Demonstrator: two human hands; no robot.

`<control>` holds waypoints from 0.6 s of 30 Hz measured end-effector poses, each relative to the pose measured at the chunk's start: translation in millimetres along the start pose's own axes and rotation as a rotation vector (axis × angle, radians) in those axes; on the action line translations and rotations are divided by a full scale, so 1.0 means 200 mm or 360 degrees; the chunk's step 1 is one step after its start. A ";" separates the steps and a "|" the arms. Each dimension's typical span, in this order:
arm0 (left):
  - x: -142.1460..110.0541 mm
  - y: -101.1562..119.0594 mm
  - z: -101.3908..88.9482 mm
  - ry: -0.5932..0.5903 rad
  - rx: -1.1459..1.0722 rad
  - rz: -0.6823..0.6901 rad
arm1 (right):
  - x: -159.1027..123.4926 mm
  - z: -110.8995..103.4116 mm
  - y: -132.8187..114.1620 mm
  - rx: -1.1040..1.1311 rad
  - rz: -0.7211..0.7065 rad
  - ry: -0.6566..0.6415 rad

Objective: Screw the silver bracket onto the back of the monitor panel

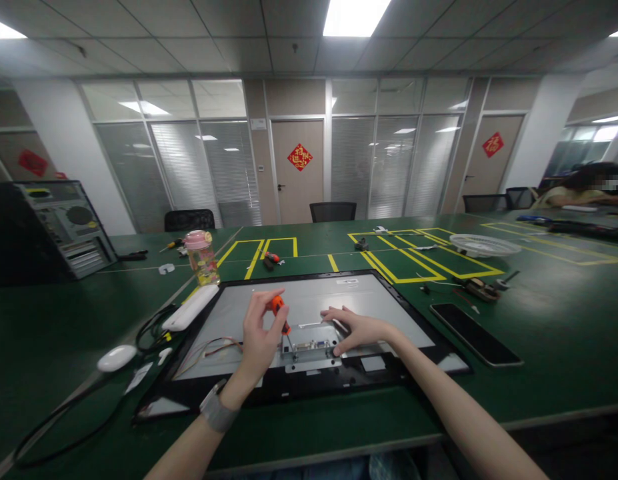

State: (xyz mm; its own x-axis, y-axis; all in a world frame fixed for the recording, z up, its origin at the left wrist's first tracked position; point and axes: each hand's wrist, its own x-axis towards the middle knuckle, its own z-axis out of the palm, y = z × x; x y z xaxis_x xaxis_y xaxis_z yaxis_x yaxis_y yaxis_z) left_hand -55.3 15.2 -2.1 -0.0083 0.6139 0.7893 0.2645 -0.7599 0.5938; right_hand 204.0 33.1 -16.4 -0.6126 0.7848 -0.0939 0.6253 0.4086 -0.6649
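A monitor panel (229, 307) with a black frame lies flat on the green table, its silvery back facing up. Near its front edge sits a metal bracket (316, 365) with a row of video ports. My left hand (261, 330) is closed around the orange handle of a screwdriver (280, 308), whose shaft points down at the left end of the bracket. On the other side, my right hand (356, 330) rests with fingers spread over the bracket's right end, thumb by the ports. Thin coloured wires (213, 348) lie on the panel to the left.
A phone (476, 333) lies right of the panel. Left are a white bar-shaped device (191, 308), a mouse (117, 359), cables and a pink-lidded bottle (201, 257). An open computer case (63, 227) stands far left. Pliers (270, 260) and a white round tray (483, 245) lie beyond. A person (579, 187) sits far right.
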 end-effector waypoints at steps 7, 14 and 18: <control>-0.01 0.01 -0.01 -0.0123 -0.0148 -0.0111 | 0.00 0.00 0.00 0.0009 0.0018 0.0027; -0.01 -0.01 0.00 -0.0051 -0.0057 0.0029 | 0.01 0.01 0.02 0.0018 -0.0036 0.0005; -0.01 0.01 -0.01 -0.0122 -0.0125 -0.0058 | 0.01 0.00 0.02 0.0009 -0.0025 -0.0001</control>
State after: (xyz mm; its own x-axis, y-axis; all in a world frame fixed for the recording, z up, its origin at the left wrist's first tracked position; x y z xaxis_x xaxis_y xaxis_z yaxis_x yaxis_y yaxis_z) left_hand -55.6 11.6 -1.6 0.0579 0.6539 0.7544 0.1889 -0.7492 0.6349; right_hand 204.6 35.1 -19.3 -0.6228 0.7779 -0.0840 0.6128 0.4183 -0.6704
